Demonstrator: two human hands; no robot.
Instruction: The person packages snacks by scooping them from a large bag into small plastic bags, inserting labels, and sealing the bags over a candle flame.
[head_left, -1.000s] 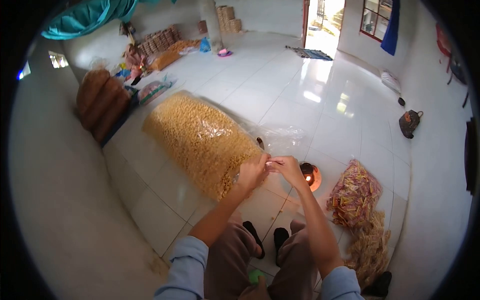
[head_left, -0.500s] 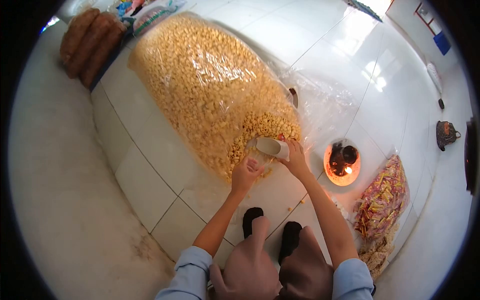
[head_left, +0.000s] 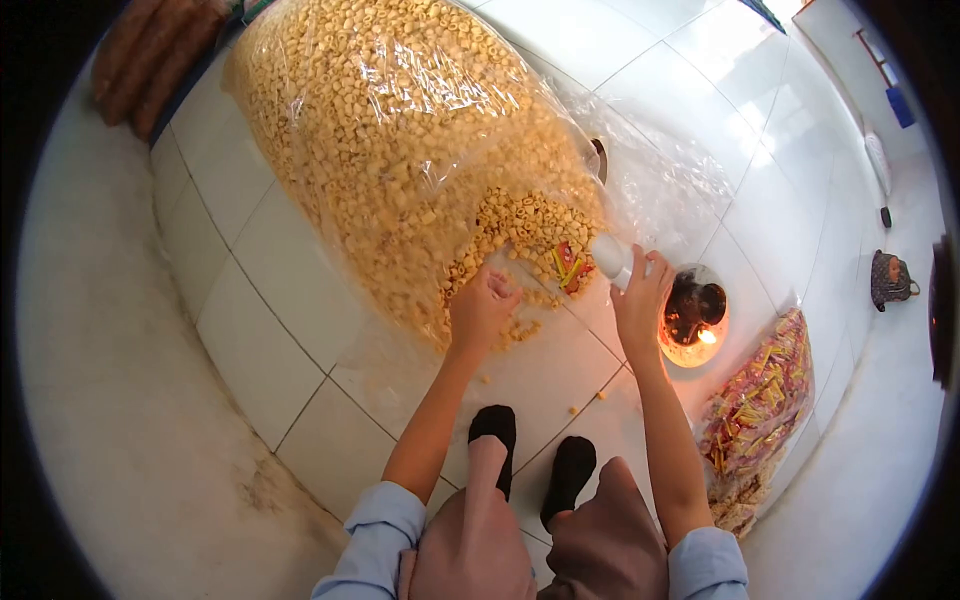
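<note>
Curled fingers of my left hand point(head_left: 484, 308) hold what looks like a small clear plastic bag point(head_left: 515, 272), partly hidden by the hand and hard to see against the snacks. My right hand point(head_left: 641, 290) grips a white scoop point(head_left: 610, 256), tilted beside the mouth of a large clear sack point(head_left: 400, 150). Small yellow ring-shaped snacks point(head_left: 520, 222) fill that sack and spill out at its near end. Red and yellow packets point(head_left: 572, 268) lie on the snacks between my two hands.
Close to my right hand, a small flame burns on a round dish point(head_left: 688, 352) holding a dark can. Farther right lies a bag of red and yellow packets point(head_left: 765, 390). Brown bundles point(head_left: 155, 60) stand at the upper left. My feet in black socks point(head_left: 570, 475) are on the tiles.
My right hand has moved right with the scoop, away from my left hand, uncovering the red and yellow packets. My left hand is slightly farther left and higher. The view has shifted.
</note>
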